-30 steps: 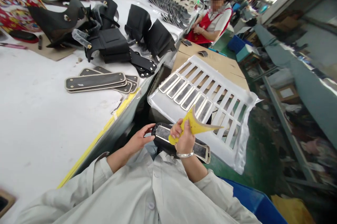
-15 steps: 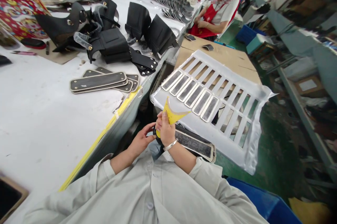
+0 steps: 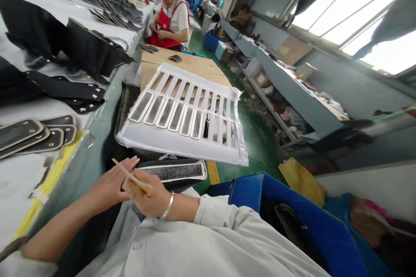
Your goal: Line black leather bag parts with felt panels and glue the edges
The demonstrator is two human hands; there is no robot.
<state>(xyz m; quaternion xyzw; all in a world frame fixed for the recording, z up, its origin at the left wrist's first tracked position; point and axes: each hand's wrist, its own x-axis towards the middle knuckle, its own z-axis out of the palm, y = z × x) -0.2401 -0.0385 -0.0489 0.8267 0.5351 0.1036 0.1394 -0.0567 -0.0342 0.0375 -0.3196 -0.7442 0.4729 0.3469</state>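
My right hand (image 3: 147, 197) is closed round a yellow scraper (image 3: 130, 176), seen edge-on as a thin strip. My left hand (image 3: 113, 181) lies beside it with fingers extended, touching the near end of a long black panel with a pale rim (image 3: 172, 171) that rests on my lap. Just beyond stands a white slotted rack (image 3: 182, 138) whose left slots hold several similar dark panels (image 3: 169, 111).
The white worktable (image 3: 19, 173) at left carries stacked oblong panels (image 3: 29, 134) and black bag parts (image 3: 81, 51). A cardboard box (image 3: 191, 63) sits under the rack. A blue bin (image 3: 292, 216) is at my right. A co-worker in a red apron (image 3: 169, 21) sits farther along.
My head has turned right, so the table shifts left and windows appear. The scraper has dropped from upright to lying low across my hands at the panel's end.
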